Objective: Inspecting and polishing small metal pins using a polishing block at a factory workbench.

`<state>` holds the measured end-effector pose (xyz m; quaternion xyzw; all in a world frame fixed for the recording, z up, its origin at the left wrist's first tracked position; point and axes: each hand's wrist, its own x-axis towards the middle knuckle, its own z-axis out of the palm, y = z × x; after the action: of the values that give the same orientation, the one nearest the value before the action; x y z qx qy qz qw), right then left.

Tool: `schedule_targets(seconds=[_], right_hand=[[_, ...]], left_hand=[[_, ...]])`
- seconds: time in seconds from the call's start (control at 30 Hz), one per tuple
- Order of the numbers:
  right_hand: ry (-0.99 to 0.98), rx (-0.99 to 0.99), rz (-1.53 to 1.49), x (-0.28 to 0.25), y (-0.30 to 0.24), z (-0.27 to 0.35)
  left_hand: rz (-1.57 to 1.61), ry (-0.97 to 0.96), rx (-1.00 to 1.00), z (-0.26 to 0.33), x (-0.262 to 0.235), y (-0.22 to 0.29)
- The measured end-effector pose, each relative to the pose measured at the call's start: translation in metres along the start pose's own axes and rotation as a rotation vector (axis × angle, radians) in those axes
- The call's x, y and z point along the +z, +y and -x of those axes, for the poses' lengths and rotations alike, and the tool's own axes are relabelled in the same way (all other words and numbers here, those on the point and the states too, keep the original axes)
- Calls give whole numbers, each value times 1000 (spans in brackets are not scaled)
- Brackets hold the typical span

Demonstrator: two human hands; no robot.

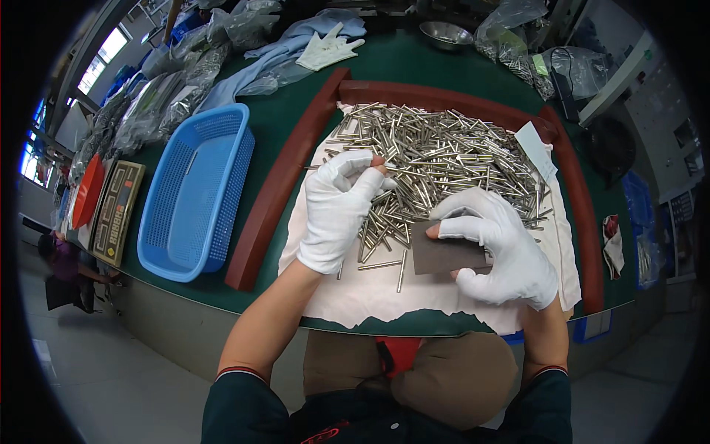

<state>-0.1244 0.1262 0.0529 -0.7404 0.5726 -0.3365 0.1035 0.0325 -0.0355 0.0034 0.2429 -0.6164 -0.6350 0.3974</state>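
A large heap of shiny metal pins lies on a pale pink cloth, with a few loose pins at its near edge. Above the heap's left side is my left hand, in a white glove with bare fingertips. Its thumb and forefinger are pinched together; whatever is between them is too small to make out. My right hand, gloved the same way, grips a dark grey-brown rectangular sheet by its right side, just in front of the heap. The palm covers part of that sheet.
A reddish-brown frame borders the cloth on three sides. Left of it stands a blue plastic basket. A white paper slip rests at the heap's right. Further back are a white glove, a metal bowl and plastic bags.
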Motion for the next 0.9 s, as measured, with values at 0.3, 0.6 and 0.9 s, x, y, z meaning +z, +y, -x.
schedule_targets(seconds=[0.3,0.6,0.9], right_hand=[[-278,54,-76,-10,10,8],[282,308,-131,11,16,0],[391,76,183,37,30,-6]], left_hand=[[-34,-28,-94,5,9,7],[38,-143,-135,15,17,11],[96,-241,-280,27,28,16]])
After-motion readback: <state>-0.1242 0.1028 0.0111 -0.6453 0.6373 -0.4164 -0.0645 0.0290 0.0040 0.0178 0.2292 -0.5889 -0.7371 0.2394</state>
